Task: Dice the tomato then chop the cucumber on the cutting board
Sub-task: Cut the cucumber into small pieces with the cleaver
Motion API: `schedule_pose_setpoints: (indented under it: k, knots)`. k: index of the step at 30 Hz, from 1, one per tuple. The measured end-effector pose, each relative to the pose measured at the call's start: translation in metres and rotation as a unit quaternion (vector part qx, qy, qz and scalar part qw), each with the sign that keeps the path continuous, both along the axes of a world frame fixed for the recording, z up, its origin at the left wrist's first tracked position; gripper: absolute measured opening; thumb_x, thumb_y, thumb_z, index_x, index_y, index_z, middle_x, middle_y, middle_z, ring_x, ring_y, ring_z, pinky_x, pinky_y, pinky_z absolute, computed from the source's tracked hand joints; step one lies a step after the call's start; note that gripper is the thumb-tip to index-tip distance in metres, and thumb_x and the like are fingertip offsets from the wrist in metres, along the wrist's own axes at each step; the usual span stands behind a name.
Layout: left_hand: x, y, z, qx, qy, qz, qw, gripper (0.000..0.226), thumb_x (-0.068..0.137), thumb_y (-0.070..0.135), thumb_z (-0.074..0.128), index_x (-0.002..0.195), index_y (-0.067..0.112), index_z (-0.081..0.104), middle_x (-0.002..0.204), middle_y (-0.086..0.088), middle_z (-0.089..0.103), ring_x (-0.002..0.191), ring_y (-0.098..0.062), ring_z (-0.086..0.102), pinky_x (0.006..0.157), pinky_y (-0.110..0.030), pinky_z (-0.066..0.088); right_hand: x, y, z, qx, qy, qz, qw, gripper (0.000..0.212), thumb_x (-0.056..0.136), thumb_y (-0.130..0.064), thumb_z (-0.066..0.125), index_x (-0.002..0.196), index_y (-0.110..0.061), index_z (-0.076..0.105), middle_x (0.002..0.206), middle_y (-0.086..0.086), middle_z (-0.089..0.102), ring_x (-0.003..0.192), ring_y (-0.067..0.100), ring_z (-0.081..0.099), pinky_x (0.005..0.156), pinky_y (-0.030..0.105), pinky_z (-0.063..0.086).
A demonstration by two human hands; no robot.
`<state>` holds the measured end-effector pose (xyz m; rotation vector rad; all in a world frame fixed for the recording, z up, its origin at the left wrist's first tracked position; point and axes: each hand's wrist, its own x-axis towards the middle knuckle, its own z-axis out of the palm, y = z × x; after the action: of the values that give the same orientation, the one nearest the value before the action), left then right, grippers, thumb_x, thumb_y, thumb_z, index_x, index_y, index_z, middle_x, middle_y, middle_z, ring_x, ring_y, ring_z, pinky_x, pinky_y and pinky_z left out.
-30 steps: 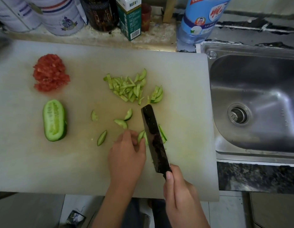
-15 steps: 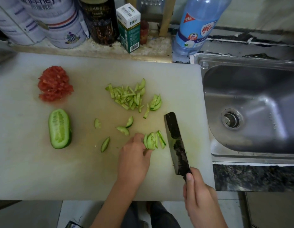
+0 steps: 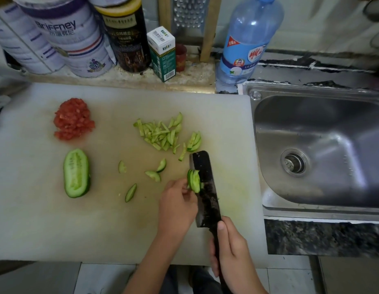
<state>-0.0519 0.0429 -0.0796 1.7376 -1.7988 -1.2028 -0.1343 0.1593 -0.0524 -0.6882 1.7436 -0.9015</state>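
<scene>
On the white cutting board [image 3: 35, 225] lie a heap of diced tomato [image 3: 73, 119] at the back left and a cucumber half [image 3: 76, 173], cut face up, in front of it. A pile of cucumber strips [image 3: 162, 132] sits at the board's middle back, with a few loose slices [image 3: 153, 175] nearer. My left hand [image 3: 177, 205] pinches a small stack of cucumber slices [image 3: 194, 180] held against the blade. My right hand [image 3: 232, 254] grips the handle of a dark cleaver [image 3: 205, 187], whose blade lies right of the stack.
A steel sink [image 3: 320, 153] adjoins the board on the right. Behind the board stand tins [image 3: 78, 41], a dark can [image 3: 127, 37], a small green box [image 3: 163, 54], a grater [image 3: 188, 13] and a blue bottle [image 3: 248, 43]. The counter's front edge runs just below my wrists.
The cleaver swung out to the right and came back against the stack. My left hand gathered the cucumber slices into an upright bundle and now holds them at the blade.
</scene>
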Motion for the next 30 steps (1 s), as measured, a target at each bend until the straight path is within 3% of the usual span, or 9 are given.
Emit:
schedule_pose_setpoints:
  k: [7, 10, 12, 15, 18, 20, 23, 26, 30]
  knots:
    - [-0.020, -0.012, 0.018, -0.020, 0.093, 0.049, 0.994, 0.025, 0.093, 0.006, 0.056, 0.115, 0.015, 0.066, 0.102, 0.001, 0.054, 0.084, 0.013, 0.057, 0.074, 0.000, 0.039, -0.025, -0.030, 0.020, -0.033, -0.024, 0.018, 0.999, 0.029, 0.102, -0.027, 0.030, 0.080, -0.016, 0.045, 0.057, 0.007, 0.047, 0.039, 0.021, 0.038, 0.039, 0.028, 0.034]
    - [-0.026, -0.041, 0.022, -0.044, 0.082, 0.062, 0.994, 0.020, 0.095, 0.027, 0.059, 0.107, 0.014, 0.068, 0.100, -0.002, 0.059, 0.084, 0.002, 0.060, 0.078, -0.011, 0.046, -0.039, -0.061, 0.027, -0.072, 0.021, 0.067, 0.995, 0.029, 0.102, -0.027, 0.030, 0.080, -0.026, 0.048, 0.054, 0.006, 0.046, 0.039, 0.017, 0.039, 0.039, 0.027, 0.035]
    - [-0.029, -0.063, 0.016, -0.067, 0.042, 0.071, 0.994, 0.027, 0.093, 0.037, 0.059, 0.094, 0.012, 0.068, 0.093, -0.004, 0.061, 0.084, -0.014, 0.061, 0.078, -0.028, 0.049, -0.046, -0.084, 0.026, -0.082, 0.064, 0.097, 0.990, 0.029, 0.102, -0.030, 0.029, 0.077, -0.028, 0.044, 0.055, 0.009, 0.046, 0.039, 0.017, 0.040, 0.039, 0.029, 0.037]
    - [-0.030, -0.087, 0.009, -0.138, -0.082, 0.067, 0.985, 0.029, 0.093, 0.035, 0.060, 0.090, 0.006, 0.067, 0.088, -0.008, 0.059, 0.082, -0.024, 0.055, 0.067, -0.031, 0.036, -0.054, -0.113, 0.020, -0.076, 0.121, 0.144, 0.979, 0.028, 0.101, -0.038, 0.028, 0.080, -0.028, 0.044, 0.059, 0.011, 0.046, 0.046, 0.025, 0.042, 0.044, 0.041, 0.041]
    - [-0.028, -0.096, 0.007, -0.242, -0.239, 0.028, 0.940, 0.028, 0.088, 0.027, 0.066, 0.091, -0.001, 0.067, 0.089, -0.015, 0.059, 0.082, -0.032, 0.054, 0.067, -0.035, 0.042, -0.061, -0.128, 0.016, -0.076, 0.155, 0.180, 0.968, 0.027, 0.101, -0.038, 0.027, 0.087, -0.025, 0.046, 0.059, 0.006, 0.046, 0.047, 0.022, 0.040, 0.046, 0.042, 0.039]
    - [-0.029, -0.097, 0.004, -0.331, -0.268, 0.016, 0.905, 0.025, 0.088, 0.023, 0.062, 0.090, -0.002, 0.065, 0.087, -0.016, 0.058, 0.079, -0.032, 0.054, 0.063, -0.037, 0.044, -0.068, -0.132, 0.017, -0.079, 0.151, 0.190, 0.967, 0.028, 0.101, -0.038, 0.027, 0.088, -0.022, 0.046, 0.059, 0.003, 0.044, 0.047, 0.015, 0.038, 0.047, 0.038, 0.036]
    - [-0.033, -0.099, -0.005, -0.386, -0.266, -0.044, 0.883, 0.037, 0.089, 0.019, 0.053, 0.119, -0.003, 0.061, 0.116, -0.020, 0.060, 0.102, -0.035, 0.055, 0.079, -0.042, 0.047, -0.079, -0.135, 0.022, -0.095, 0.177, 0.210, 0.957, 0.027, 0.101, -0.035, 0.028, 0.089, -0.020, 0.047, 0.057, 0.001, 0.043, 0.047, 0.013, 0.036, 0.051, 0.035, 0.032]
    - [-0.028, -0.102, -0.025, -0.372, -0.305, -0.150, 0.864, 0.047, 0.096, 0.024, 0.046, 0.136, 0.000, 0.053, 0.144, -0.019, 0.048, 0.132, -0.034, 0.046, 0.108, -0.048, 0.033, -0.091, -0.139, 0.027, -0.106, 0.207, 0.221, 0.947, 0.026, 0.101, -0.035, 0.028, 0.091, -0.020, 0.047, 0.055, -0.003, 0.042, 0.047, 0.012, 0.037, 0.050, 0.033, 0.031]
    - [-0.010, -0.109, -0.035, -0.329, -0.334, -0.212, 0.857, 0.052, 0.097, 0.033, 0.032, 0.133, 0.004, 0.057, 0.139, -0.016, 0.054, 0.127, -0.032, 0.053, 0.110, -0.051, 0.036, -0.108, -0.136, 0.029, -0.107, 0.232, 0.228, 0.939, 0.023, 0.100, -0.034, 0.029, 0.090, -0.024, 0.046, 0.051, -0.004, 0.039, 0.046, 0.014, 0.038, 0.048, 0.029, 0.030]
